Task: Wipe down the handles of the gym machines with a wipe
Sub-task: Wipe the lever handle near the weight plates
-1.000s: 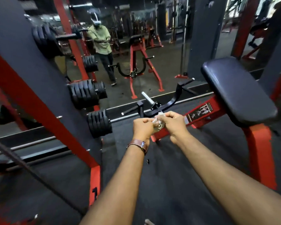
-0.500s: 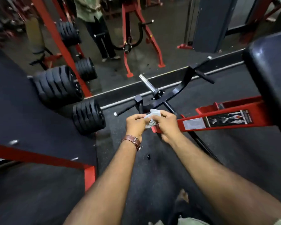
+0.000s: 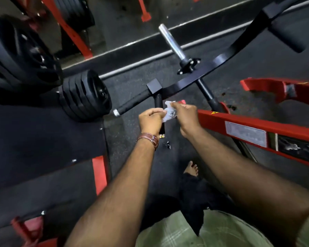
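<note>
At the far left, a stack of black round weight plates [image 3: 86, 97] stands on the dark rubber floor [image 3: 128, 82], close to the tip of the black cylindrical machine handle [image 3: 132, 105]. This handle runs from lower left to upper right, just beyond both hands. The left hand [image 3: 150, 120] pinches one end of the small crumpled white wipe [image 3: 169, 112]; the right hand [image 3: 185, 115] holds the other end. The left hand is nearer to the handle. To the right, the red steel frame beam [image 3: 239, 125] limits the room; the space above the handle looks open.
</note>
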Action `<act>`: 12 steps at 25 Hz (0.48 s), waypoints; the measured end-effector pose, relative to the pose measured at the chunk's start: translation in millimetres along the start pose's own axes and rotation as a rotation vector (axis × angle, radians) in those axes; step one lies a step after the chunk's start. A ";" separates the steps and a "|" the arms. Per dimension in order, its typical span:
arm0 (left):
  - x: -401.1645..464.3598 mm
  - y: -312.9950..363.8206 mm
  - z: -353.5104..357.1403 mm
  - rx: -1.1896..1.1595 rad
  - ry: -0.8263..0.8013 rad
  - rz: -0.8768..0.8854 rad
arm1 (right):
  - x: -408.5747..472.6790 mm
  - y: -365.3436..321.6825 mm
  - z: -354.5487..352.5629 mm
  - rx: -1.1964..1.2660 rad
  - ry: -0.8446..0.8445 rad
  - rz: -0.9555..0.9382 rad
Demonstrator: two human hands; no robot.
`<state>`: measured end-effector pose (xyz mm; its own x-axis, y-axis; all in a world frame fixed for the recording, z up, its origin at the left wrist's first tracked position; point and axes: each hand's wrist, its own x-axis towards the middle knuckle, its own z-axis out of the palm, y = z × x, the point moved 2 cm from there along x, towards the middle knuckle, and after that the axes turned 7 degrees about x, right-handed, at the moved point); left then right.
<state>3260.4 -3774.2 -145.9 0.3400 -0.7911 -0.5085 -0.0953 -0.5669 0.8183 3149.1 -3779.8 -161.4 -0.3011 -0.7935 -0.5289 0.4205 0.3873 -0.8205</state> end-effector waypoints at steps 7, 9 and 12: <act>82.7 -25.5 17.3 0.104 0.212 -0.092 | 74.7 16.0 27.8 -0.345 0.103 -0.296; 89.6 -30.1 18.8 0.138 0.156 -0.065 | 83.1 20.8 39.6 -0.424 0.091 -0.392; 95.8 -40.6 18.1 0.128 0.120 -0.061 | 77.0 45.2 38.2 -0.517 0.060 -0.420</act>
<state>3279.9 -3831.1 -232.7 0.4572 -0.7254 -0.5145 -0.1868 -0.6440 0.7419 3177.7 -3841.3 -230.9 -0.4034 -0.9041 -0.1411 -0.2022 0.2385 -0.9499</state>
